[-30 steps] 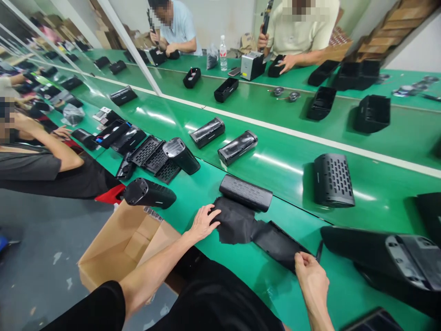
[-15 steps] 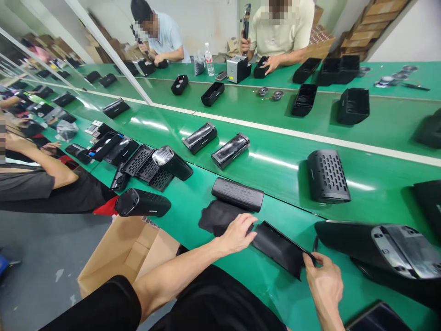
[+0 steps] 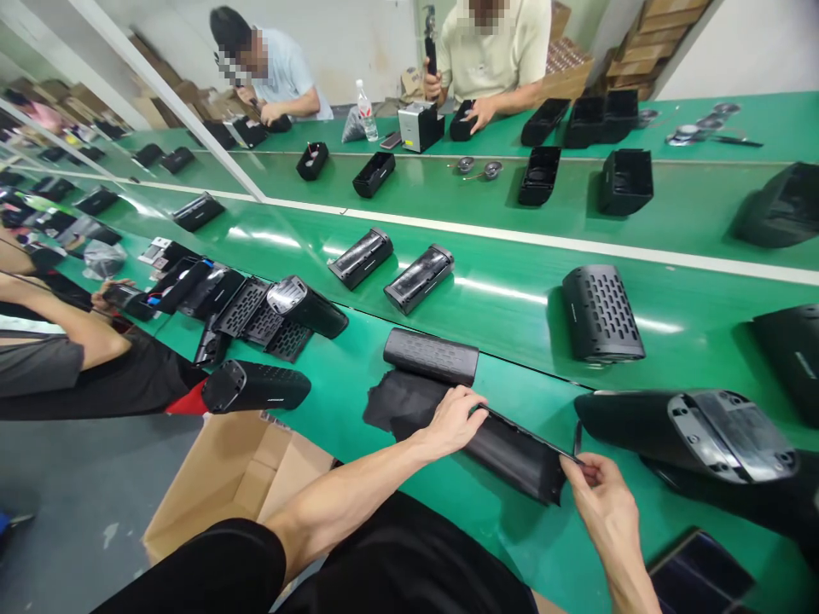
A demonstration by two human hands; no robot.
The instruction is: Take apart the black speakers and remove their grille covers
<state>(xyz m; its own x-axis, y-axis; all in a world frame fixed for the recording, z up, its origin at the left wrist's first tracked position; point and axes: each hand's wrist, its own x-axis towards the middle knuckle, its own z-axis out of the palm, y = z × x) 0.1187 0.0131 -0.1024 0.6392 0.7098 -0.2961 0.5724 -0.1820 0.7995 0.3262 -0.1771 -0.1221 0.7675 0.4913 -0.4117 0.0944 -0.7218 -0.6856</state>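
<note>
My left hand [image 3: 455,419] and my right hand [image 3: 601,488] grip a curved black speaker grille panel [image 3: 515,456] at its two ends, fingers closed on its upper long edge. The panel lies tilted just above the green bench, its smooth concave side towards me. Left of it, partly under my left wrist, is black cloth [image 3: 393,401]. A black perforated grille [image 3: 430,356] rests behind the cloth. To the right of my right hand lies a large black speaker housing [image 3: 697,435] with a shiny end cap.
A phone [image 3: 700,573] lies at the lower right. An open cardboard box [image 3: 211,477] stands below the bench at left. Speaker housings [image 3: 605,314] sit on the green conveyor [image 3: 512,333]. Co-workers sit across the line, and another person's arm [image 3: 70,315] is at left.
My left hand has closed on the left end of the panel. The panel has tipped slightly, and the whole view has shifted a little. A person at left now reaches to a black part.
</note>
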